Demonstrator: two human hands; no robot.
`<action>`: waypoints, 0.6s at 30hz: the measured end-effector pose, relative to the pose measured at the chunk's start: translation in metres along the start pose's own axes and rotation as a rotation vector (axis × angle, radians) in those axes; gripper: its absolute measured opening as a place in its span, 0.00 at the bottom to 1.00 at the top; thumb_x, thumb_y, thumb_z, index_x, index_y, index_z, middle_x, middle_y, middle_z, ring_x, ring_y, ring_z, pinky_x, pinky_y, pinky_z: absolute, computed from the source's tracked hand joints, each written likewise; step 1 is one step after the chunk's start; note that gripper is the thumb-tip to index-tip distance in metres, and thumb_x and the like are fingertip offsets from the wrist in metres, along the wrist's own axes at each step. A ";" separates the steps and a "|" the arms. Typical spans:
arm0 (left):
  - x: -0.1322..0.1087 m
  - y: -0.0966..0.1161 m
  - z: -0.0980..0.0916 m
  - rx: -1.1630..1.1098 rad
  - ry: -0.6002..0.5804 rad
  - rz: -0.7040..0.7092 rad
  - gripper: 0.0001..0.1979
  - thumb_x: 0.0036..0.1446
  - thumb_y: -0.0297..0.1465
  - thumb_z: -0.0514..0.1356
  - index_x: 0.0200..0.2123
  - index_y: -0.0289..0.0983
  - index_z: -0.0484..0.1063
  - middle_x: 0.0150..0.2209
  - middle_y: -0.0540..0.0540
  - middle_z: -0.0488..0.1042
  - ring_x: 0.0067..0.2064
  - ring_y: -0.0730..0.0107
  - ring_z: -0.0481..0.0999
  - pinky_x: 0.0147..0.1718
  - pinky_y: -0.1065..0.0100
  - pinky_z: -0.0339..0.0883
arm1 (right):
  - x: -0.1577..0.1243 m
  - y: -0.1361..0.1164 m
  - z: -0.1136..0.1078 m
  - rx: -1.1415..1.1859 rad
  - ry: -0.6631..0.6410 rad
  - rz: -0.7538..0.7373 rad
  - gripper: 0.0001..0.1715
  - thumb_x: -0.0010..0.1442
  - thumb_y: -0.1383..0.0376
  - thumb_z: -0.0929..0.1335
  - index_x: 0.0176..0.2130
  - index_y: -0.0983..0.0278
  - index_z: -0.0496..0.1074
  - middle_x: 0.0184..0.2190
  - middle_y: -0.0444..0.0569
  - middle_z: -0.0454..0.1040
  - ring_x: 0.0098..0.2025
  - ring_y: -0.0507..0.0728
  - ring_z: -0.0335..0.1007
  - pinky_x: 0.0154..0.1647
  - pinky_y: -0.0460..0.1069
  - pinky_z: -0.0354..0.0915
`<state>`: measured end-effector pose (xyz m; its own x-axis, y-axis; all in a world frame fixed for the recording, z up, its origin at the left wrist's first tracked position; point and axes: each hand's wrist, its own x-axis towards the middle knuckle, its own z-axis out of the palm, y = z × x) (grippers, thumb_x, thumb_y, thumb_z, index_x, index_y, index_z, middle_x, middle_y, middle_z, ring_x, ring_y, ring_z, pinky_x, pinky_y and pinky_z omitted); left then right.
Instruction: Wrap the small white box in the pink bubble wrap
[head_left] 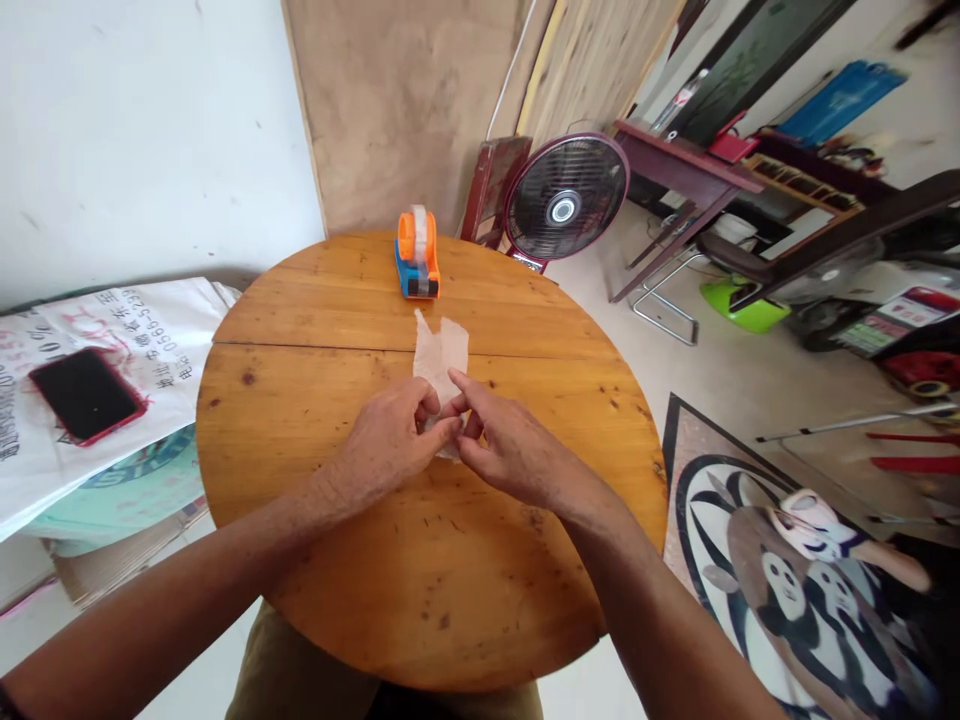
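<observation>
A thin, whitish piece of tissue paper with ragged edges lies on the round wooden table. Over its near end, my left hand is closed, thumb and curled fingers gripping the paper. My right hand meets it there, its thumb and fingers pinched together at the same end while the index finger stretches along the sheet. The fingertips of both hands almost touch and hide the near part of the paper. Beyond the far end stands an orange and blue tape dispenser holding a roll of clear tape.
Left of the table, a phone in a red case lies on a stack of printed white sacks. A dark red fan stands behind the table's right edge. Someone's foot in a sandal rests on the panda-patterned floor mat.
</observation>
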<state>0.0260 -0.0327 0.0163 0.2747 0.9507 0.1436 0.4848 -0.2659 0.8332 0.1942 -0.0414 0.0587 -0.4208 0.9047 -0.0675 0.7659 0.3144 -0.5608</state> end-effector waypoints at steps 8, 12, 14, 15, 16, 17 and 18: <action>0.004 0.002 0.001 0.005 0.039 -0.034 0.13 0.57 0.40 0.62 0.27 0.38 0.66 0.22 0.54 0.65 0.24 0.74 0.63 0.25 0.70 0.56 | -0.004 0.005 -0.002 0.131 0.014 -0.001 0.42 0.54 0.76 0.62 0.67 0.67 0.55 0.45 0.54 0.79 0.27 0.52 0.71 0.28 0.48 0.64; 0.004 0.001 0.001 0.058 -0.014 -0.049 0.09 0.52 0.35 0.64 0.28 0.38 0.67 0.22 0.54 0.65 0.25 0.73 0.63 0.25 0.70 0.56 | -0.007 0.009 -0.002 0.327 0.004 0.013 0.42 0.55 0.75 0.61 0.67 0.64 0.53 0.49 0.53 0.77 0.21 0.47 0.69 0.25 0.46 0.65; 0.005 0.001 -0.001 0.071 -0.052 -0.061 0.08 0.52 0.35 0.63 0.29 0.39 0.68 0.23 0.54 0.65 0.25 0.73 0.64 0.25 0.70 0.56 | -0.006 0.013 -0.006 0.411 0.034 0.046 0.40 0.57 0.74 0.60 0.67 0.63 0.53 0.49 0.53 0.77 0.20 0.47 0.69 0.24 0.46 0.66; 0.006 0.001 -0.001 0.082 -0.066 -0.066 0.08 0.52 0.34 0.63 0.29 0.39 0.68 0.23 0.54 0.66 0.25 0.72 0.64 0.25 0.70 0.57 | -0.003 0.016 -0.009 0.423 0.080 0.056 0.38 0.58 0.72 0.61 0.66 0.63 0.55 0.48 0.52 0.77 0.20 0.47 0.69 0.24 0.46 0.67; 0.007 0.002 -0.002 0.102 -0.074 -0.070 0.07 0.51 0.34 0.63 0.29 0.39 0.67 0.23 0.54 0.66 0.25 0.72 0.65 0.25 0.69 0.57 | 0.001 0.019 -0.014 0.400 0.143 0.059 0.35 0.59 0.71 0.61 0.65 0.63 0.58 0.47 0.52 0.77 0.21 0.47 0.69 0.25 0.47 0.67; 0.008 0.003 -0.003 0.129 -0.080 -0.070 0.07 0.51 0.34 0.63 0.29 0.39 0.67 0.24 0.54 0.67 0.26 0.71 0.66 0.26 0.69 0.58 | 0.006 0.022 -0.019 0.343 0.211 0.051 0.31 0.60 0.70 0.62 0.62 0.62 0.61 0.46 0.51 0.77 0.22 0.48 0.70 0.27 0.47 0.68; 0.009 0.004 -0.005 0.162 -0.081 -0.064 0.07 0.51 0.34 0.64 0.29 0.39 0.67 0.25 0.53 0.68 0.27 0.70 0.67 0.27 0.68 0.59 | 0.013 0.026 -0.025 0.251 0.273 0.032 0.28 0.60 0.70 0.63 0.59 0.62 0.66 0.45 0.51 0.77 0.25 0.49 0.71 0.30 0.49 0.70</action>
<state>0.0268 -0.0244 0.0236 0.3018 0.9524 0.0435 0.6294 -0.2334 0.7412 0.2211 -0.0139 0.0640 -0.2277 0.9669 0.1152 0.6194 0.2351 -0.7491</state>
